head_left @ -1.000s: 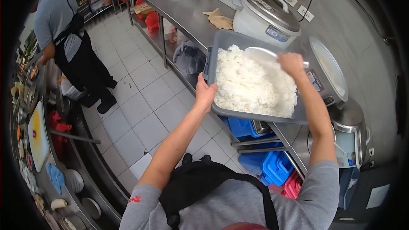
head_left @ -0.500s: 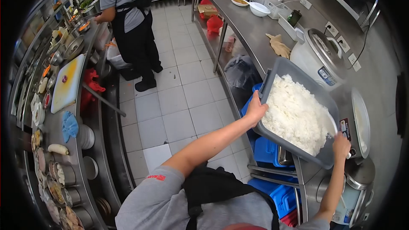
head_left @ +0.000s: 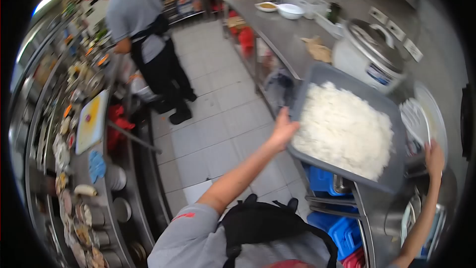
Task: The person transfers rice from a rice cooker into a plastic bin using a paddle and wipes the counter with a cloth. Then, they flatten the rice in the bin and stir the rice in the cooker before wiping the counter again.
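My left hand (head_left: 284, 130) is closed on the left rim of a grey plastic tub (head_left: 317, 72). Cooked white rice (head_left: 342, 131) is heaped inside it, and the tub tilts over the counter's front edge. Off the tub's right side, my right hand (head_left: 434, 158) is closed round the handle of a white rice paddle (head_left: 415, 116). The broad, ribbed head of the paddle overlaps a large round lid (head_left: 436, 114) by the wall. Behind the tub stands a big rice cooker (head_left: 364, 57) with its lid down.
A tan glove (head_left: 317, 49) and a white bowl (head_left: 290, 11) lie farther along the steel counter (head_left: 277, 32). Blue bins (head_left: 342, 233) sit underneath. Across the tiled aisle, a person (head_left: 144, 34) stands at a counter with a cutting board (head_left: 91, 123) and several food containers.
My right hand has drawn the rice paddle out of the rice and moved it right, clear of the tub. The tub has shifted slightly, still in my left hand. The view has turned left.
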Motion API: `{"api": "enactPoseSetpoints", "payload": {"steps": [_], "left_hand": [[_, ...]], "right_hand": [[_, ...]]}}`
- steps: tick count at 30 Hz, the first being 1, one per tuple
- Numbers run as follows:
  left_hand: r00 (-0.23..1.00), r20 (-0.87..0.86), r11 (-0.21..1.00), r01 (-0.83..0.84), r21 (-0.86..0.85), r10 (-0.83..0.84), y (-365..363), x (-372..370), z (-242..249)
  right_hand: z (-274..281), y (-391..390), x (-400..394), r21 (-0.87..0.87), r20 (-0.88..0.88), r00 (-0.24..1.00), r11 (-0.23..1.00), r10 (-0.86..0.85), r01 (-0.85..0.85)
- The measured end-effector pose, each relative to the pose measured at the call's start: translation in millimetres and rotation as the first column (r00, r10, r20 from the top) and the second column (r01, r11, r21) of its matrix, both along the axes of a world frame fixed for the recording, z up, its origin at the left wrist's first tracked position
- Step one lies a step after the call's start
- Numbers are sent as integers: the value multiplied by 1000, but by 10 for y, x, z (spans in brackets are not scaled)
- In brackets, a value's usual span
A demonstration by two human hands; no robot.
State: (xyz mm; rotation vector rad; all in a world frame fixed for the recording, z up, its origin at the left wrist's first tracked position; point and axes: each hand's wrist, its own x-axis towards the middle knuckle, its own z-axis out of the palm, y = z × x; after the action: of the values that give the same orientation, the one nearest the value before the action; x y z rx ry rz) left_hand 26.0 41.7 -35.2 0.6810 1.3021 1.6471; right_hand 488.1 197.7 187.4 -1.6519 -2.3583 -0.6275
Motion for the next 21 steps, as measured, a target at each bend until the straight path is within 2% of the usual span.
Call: {"api": "enactPoseSetpoints", "payload": {"steps": [1,2,3,4,5,7,8,9,10,11,13,16,18,19,21], "left_hand": [[996,-88,999,26,-38,-29,-50,-42,26],[972,-230,985,-89,-148,54,-96,-18,68],[996,-92,989,-33,-145,20,-161,-9,217],[994,-98,979,18,-205,-39,-197,-19,358],[981,-186,974,12,-227,-55,-252,33,543],[982,-184,974,-8,-228,-35,-255,73,616],[992,-119,983,-69,-170,49,-240,72,509],[978,-173,984,-136,-117,114,-230,44,397],[979,-156,982,-151,-110,133,-257,18,364],[991,-135,999,-8,-52,1,-255,-123,258],[974,-198,992,-121,-43,111,-279,-59,264],[979,-167,990,-124,-62,112,-293,4,246],[972,-186,986,-157,-57,144,-320,-176,119],[961,-255,990,-127,-63,107,-281,-220,137],[924,-382,991,-76,-107,30,-342,-275,171]], "right_hand": [[19,218,281,64,-69,997,998,29,-24],[254,199,232,-59,-64,989,990,-133,129],[353,334,359,-21,-80,991,994,-111,109],[299,664,730,90,-85,994,993,-63,71],[401,770,800,9,-170,981,995,-92,95],[425,1230,1163,53,-62,998,998,24,-21],[556,1216,1040,-24,11,988,987,-156,156],[577,1264,1032,6,50,971,973,-232,232],[640,1346,1014,33,136,939,949,-316,315],[578,1628,1169,80,207,929,951,-308,297],[544,1969,1346,112,314,913,965,-259,235],[558,2420,1543,-70,457,874,972,-168,223],[367,2639,1612,-207,478,878,972,-2,114],[262,2745,1612,-271,481,873,961,86,55],[-17,2921,1527,-353,392,910,936,135,13]]}}
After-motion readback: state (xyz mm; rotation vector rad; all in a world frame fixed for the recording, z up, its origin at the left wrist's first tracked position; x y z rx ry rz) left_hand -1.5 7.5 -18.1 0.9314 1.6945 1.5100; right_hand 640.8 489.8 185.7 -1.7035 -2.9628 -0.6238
